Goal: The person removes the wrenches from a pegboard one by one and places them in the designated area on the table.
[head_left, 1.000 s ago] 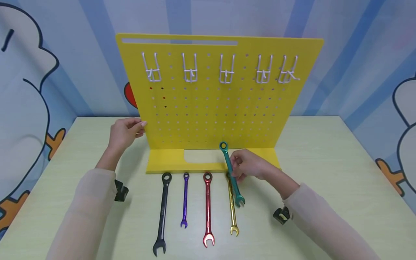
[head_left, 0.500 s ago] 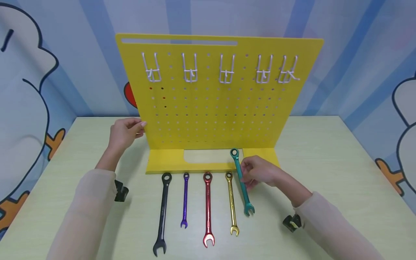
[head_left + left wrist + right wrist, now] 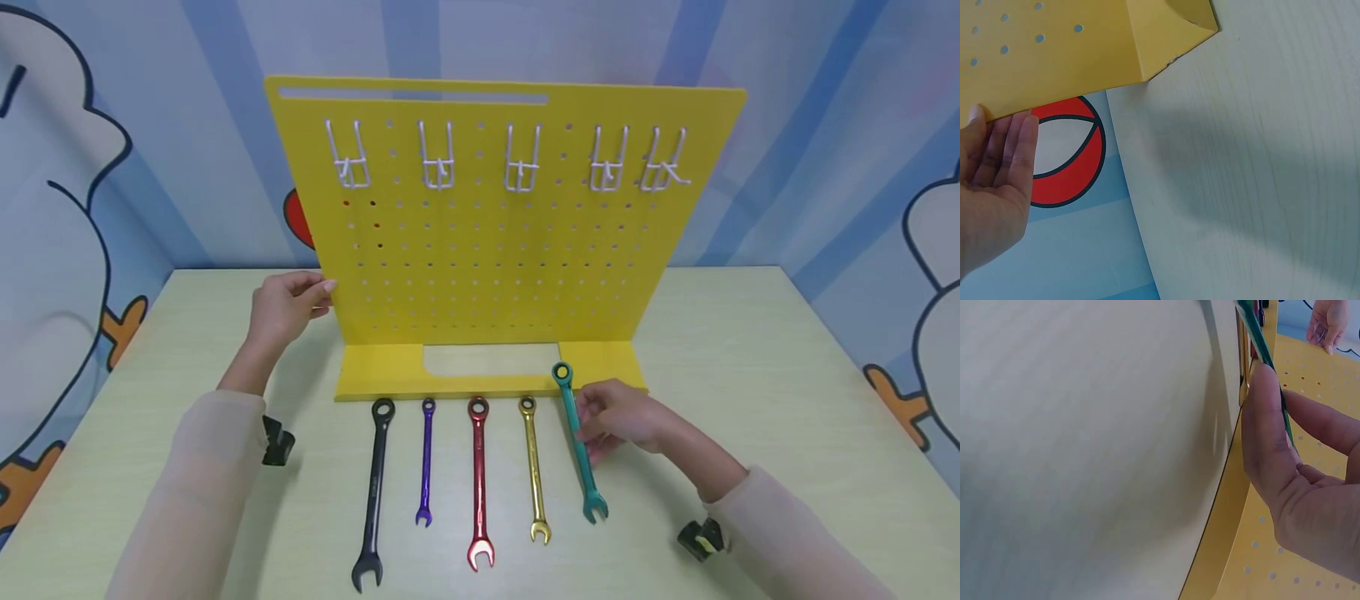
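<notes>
My right hand (image 3: 622, 414) pinches a teal combination wrench (image 3: 579, 442) by its shank, ring end toward the board and open end toward me. In the right wrist view the thumb and fingers lie on either side of the teal shank, and a shadow falls on the table beside it. At the yellow pegboard's (image 3: 487, 292) left edge, my left hand (image 3: 285, 312) holds on, thumb on the front and fingers behind, as the left wrist view shows. A gold wrench (image 3: 534, 471) lies just left of the teal one.
Red (image 3: 479, 483), purple (image 3: 427, 462) and black (image 3: 373, 496) wrenches lie in a row left of the gold one, ring ends near the board's base (image 3: 382, 371). Several white wire hooks (image 3: 521, 158) line the board's upper part. A patterned wall (image 3: 480, 33) stands behind.
My right hand has moved right and toward me with the teal wrench, from over the gold wrench to the right of it. My left hand stays at the pegboard's edge.
</notes>
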`<state>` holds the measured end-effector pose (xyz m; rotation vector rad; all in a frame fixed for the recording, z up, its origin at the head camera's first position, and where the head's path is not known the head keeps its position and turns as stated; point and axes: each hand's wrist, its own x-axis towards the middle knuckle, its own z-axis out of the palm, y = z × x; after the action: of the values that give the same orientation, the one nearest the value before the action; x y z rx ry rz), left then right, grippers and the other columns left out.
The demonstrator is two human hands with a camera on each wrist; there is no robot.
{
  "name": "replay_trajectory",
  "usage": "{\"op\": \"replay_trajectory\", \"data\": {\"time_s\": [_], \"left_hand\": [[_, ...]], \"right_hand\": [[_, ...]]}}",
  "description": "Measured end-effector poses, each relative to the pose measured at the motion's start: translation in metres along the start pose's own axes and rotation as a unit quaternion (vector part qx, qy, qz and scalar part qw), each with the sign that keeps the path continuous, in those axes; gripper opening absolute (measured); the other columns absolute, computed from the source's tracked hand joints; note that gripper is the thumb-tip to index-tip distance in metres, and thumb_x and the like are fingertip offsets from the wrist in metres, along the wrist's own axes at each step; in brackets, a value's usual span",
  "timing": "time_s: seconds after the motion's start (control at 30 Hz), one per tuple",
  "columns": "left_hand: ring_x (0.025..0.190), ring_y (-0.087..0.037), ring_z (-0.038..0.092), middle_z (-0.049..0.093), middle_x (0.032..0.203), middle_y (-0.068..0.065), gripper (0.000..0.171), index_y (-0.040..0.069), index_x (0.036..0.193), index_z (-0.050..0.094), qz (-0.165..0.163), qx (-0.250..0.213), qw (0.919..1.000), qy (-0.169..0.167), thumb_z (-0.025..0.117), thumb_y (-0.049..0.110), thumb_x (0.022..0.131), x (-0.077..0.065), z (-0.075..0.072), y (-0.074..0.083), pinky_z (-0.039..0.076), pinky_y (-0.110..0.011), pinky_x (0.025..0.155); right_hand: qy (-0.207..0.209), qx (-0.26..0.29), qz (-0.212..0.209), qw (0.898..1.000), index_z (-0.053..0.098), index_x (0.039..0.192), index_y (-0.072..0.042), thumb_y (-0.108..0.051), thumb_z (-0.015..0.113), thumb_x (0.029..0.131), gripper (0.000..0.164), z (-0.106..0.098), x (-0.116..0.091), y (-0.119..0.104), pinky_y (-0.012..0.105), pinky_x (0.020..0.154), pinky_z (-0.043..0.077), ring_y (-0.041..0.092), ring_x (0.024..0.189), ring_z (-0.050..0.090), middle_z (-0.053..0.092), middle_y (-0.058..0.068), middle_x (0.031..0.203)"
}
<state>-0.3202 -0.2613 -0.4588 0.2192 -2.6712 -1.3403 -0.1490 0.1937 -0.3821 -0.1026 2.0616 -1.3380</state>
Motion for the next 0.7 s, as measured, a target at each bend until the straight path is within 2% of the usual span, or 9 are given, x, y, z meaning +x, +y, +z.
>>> {"op": "replay_trajectory", "data": {"time_s": [0.47, 0.7], "left_hand": [[0.082, -0.010, 0.062, 0.062, 0.098, 0.007, 0.056, 0.024, 0.111, 0.064, 0.003, -0.002, 1.0000, -0.002, 0.053, 0.063, 0.073, 0.002, 0.000, -0.003, 0.054, -0.023, 0.070], [0.083, -0.010, 0.062, 0.062, 0.098, 0.006, 0.057, 0.023, 0.112, 0.064, 0.001, -0.004, 1.0000, -0.004, 0.053, 0.063, 0.073, 0.001, -0.001, -0.001, 0.054, -0.023, 0.070]], "right_hand": [[-0.017, 0.021, 0.001, 1.000, 0.049, 0.081, 0.003, 0.004, 0.059, 0.083, 0.011, 0.000, -0.014, 0.015, 0.037, 0.056, 0.056, 0.022, 0.056, 0.062, 0.055, 0.010, 0.065], [-0.019, 0.024, 0.023, 0.999, 0.050, 0.080, 0.003, 0.004, 0.059, 0.083, 0.009, 0.000, -0.017, 0.020, 0.034, 0.054, 0.056, 0.019, 0.053, 0.061, 0.056, 0.010, 0.063]]}}
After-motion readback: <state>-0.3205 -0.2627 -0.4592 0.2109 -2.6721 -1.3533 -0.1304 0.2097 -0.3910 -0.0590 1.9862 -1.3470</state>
